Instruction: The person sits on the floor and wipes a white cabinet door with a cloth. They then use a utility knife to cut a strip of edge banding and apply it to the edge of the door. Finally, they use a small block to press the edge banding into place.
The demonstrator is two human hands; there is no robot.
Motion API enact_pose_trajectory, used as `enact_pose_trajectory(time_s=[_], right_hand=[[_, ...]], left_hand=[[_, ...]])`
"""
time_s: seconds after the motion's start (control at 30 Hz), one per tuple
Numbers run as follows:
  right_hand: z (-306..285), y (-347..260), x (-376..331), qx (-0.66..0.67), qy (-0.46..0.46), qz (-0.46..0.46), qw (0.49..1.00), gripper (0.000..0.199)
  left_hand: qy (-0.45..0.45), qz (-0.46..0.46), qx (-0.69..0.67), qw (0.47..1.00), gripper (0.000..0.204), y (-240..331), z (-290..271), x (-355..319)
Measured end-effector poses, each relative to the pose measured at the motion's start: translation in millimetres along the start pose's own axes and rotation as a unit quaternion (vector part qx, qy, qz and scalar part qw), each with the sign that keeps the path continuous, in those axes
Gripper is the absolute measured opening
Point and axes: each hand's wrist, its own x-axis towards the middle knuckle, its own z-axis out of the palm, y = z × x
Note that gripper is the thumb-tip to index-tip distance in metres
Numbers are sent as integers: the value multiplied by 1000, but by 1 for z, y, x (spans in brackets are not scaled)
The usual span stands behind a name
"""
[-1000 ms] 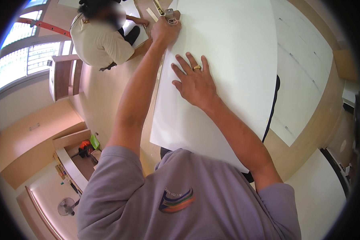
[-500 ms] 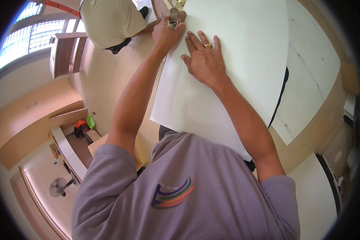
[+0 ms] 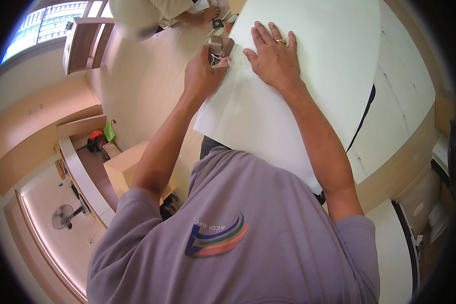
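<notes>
A large white panel (image 3: 334, 66) lies in front of me, its near corner reaching toward my waist. Along its left edge, my left hand (image 3: 201, 76) is wrapped round a small hand tool (image 3: 219, 46) with a grey metal body, a brown part and a pale wire-like piece. The tool's exact kind is hard to make out, and my fingers cover part of it. My right hand (image 3: 276, 61), with a gold ring on one finger, lies flat on the panel, fingers stretched out, a short way right of the tool.
Beyond the tool, a person in beige (image 3: 137, 15) is low down, a hand (image 3: 207, 15) near the floor. A marble-patterned board (image 3: 400, 101) lies right of the panel, with a black cord (image 3: 362, 116) between. To the left are wooden cabinets (image 3: 40, 131) and a fan (image 3: 63, 217).
My left hand has come toward me along the panel's left edge with the tool. My right hand stays flat on the panel. The other person's hand now shows past the tool.
</notes>
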Motion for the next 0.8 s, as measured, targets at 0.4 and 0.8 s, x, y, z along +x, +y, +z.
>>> enact_pose_trajectory(time_s=[0.4,0.8], right_hand=[[-2,0,2,-15,-25,8,1000,57],[-2,1,1,-23,-24,5,999,56]], left_hand=[[-19,-29,-20,999,53,-40,-31,-110],[-30,-53,-11,998,47,-53,-50,-165]])
